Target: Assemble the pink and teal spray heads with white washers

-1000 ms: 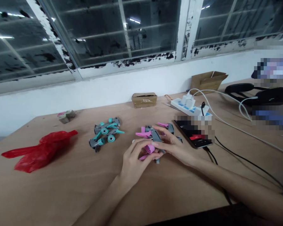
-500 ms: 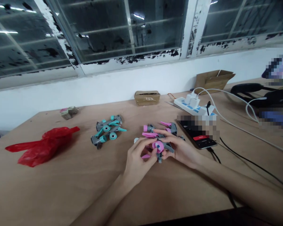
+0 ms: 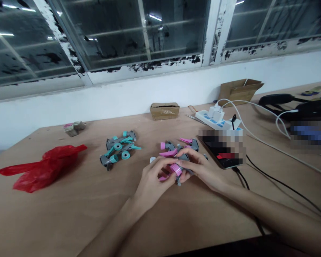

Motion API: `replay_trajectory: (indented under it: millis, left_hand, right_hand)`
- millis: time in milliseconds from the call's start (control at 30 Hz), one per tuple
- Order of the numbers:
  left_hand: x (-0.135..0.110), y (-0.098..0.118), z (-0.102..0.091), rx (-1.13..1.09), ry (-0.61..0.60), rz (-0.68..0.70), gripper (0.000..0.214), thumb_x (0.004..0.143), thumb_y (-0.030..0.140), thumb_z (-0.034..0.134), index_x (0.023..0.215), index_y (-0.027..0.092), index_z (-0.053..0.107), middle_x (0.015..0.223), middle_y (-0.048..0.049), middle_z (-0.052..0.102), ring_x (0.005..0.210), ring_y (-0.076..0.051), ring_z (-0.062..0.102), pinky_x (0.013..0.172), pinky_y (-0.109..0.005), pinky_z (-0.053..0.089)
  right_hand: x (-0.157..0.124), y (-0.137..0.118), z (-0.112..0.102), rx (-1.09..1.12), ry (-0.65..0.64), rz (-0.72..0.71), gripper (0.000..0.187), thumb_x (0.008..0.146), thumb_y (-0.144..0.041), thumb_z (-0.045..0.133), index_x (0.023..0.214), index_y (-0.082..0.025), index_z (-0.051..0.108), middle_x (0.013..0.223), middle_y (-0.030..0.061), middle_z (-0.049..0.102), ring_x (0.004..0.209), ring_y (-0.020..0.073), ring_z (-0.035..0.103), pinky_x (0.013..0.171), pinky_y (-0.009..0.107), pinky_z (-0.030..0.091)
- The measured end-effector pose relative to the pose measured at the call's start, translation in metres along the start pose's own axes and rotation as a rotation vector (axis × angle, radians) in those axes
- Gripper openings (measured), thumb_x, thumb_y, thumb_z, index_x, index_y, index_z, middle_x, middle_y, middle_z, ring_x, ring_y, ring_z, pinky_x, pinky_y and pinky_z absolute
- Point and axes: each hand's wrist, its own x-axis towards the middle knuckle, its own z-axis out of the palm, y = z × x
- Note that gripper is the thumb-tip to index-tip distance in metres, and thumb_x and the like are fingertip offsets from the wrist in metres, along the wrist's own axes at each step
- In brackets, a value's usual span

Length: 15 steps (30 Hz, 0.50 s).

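A grey and pink trigger spray head (image 3: pixel 176 169) is held between both hands, just above the table. Fingertips of my left hand (image 3: pixel 156 175) pinch its pink screw collar. My right hand (image 3: pixel 200 166) wraps round the grey body, hiding much of it. Behind and under my hands lie several more pink and grey spray heads (image 3: pixel 169 152), partly covered. To the left, several teal and grey spray heads (image 3: pixel 120 146) form a loose pile. A small white round piece (image 3: pixel 152 160) shows beside my left hand's knuckles.
A red plastic bag (image 3: pixel 46 167) lies at the left. Along the back are a small cardboard box (image 3: pixel 164 111), an open carton (image 3: pixel 237 92) and a white power strip (image 3: pixel 216 123). A phone (image 3: pixel 219 150) with a black cable lies by my right hand. Headphones (image 3: pixel 280 100) rest far right.
The held spray head has turned: its pink collar's open end faced me before, and now the ribbed side shows. My right fingers have curled in closer. The view has shifted slightly.
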Motion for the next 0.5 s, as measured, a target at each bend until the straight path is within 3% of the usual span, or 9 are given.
replay_trajectory:
  millis: [500]
  left_hand:
    - [-0.0028, -0.0052, 0.0061, 0.088, 0.069, 0.073, 0.034, 0.072, 0.006, 0.056, 0.102, 0.021, 0.054, 0.096, -0.0015, 0.064, 0.079, -0.013, 0.064, 0.073, -0.027, 0.055]
  right_hand:
    - [0.0033, 0.006, -0.0016, 0.06, 0.021, -0.009, 0.026, 0.075, -0.029, 0.069, 0.096, -0.023, 0.055, 0.074, -0.002, 0.061, 0.058, 0.0126, 0.066, 0.06, 0.03, 0.059]
